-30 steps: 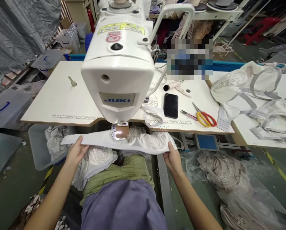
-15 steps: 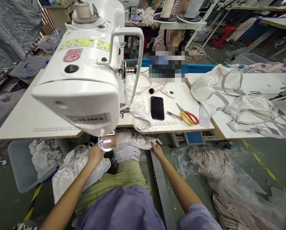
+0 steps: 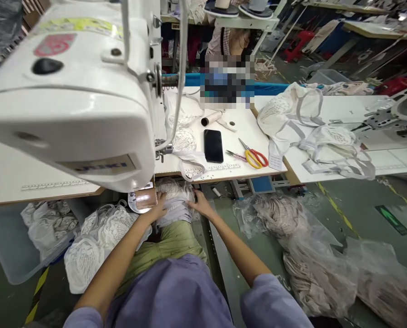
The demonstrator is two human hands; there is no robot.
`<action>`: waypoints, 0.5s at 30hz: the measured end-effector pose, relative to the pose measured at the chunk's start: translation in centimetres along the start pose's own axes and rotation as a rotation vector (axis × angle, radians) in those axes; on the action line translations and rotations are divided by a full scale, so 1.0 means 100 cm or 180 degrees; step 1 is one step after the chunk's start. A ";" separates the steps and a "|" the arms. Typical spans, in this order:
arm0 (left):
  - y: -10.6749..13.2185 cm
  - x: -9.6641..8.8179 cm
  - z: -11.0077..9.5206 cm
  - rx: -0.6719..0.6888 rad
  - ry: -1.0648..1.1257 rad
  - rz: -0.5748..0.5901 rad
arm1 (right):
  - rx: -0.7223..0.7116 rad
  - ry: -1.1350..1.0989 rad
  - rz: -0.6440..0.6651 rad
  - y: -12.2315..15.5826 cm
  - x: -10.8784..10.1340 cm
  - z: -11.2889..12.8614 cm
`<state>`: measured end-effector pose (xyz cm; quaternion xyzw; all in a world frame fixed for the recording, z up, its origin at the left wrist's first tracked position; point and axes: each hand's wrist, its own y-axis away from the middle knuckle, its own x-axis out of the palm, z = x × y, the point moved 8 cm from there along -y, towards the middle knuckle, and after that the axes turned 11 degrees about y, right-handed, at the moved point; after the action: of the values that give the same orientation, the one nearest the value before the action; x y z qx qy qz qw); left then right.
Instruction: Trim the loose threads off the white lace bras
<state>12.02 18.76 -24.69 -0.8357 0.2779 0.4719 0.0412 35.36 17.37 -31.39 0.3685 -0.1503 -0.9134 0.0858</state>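
A small pile of white lace bras with grey edging lies across my lap, under the front edge of the sewing table. My left hand grips the pile's left side, just below the metal plate of the sewing machine. On the opposite side my right hand has thumb and fingers closed on the pile's edge. The fingertips of both hands are partly hidden by the fabric. More white lace bras are heaped beside my left forearm.
On the tabletop lie a black phone, red-and-yellow scissors, tweezers and a thread cone. Bras rest on the right-hand table. A plastic bin stands at left; bagged fabric pieces lie on the floor at right.
My right hand has moved left, from the outstretched end of a bra to the pile's side. My left hand has moved right from beside the metal plate onto the pile. The view has shifted right.
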 end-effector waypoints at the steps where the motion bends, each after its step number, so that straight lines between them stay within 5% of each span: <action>1: -0.001 0.002 -0.001 0.0000 -0.0103 -0.0017 | -0.0293 0.0047 0.0065 -0.004 0.005 0.017; 5: -0.012 0.010 -0.011 0.0022 -0.0391 -0.0088 | -0.0972 0.0216 0.0412 -0.019 0.017 0.062; 11: -0.002 -0.007 -0.011 0.0083 -0.0567 -0.0091 | -0.1089 -0.0021 0.0590 -0.021 0.017 0.083; 15: 0.016 -0.011 -0.035 0.0335 -0.0388 -0.0157 | -0.0964 -0.0446 0.0331 0.016 -0.020 0.110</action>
<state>13.47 16.69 -21.54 -0.8087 0.2787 0.5055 0.1136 29.17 18.73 -22.04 0.2786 -0.0355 -0.9433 0.1768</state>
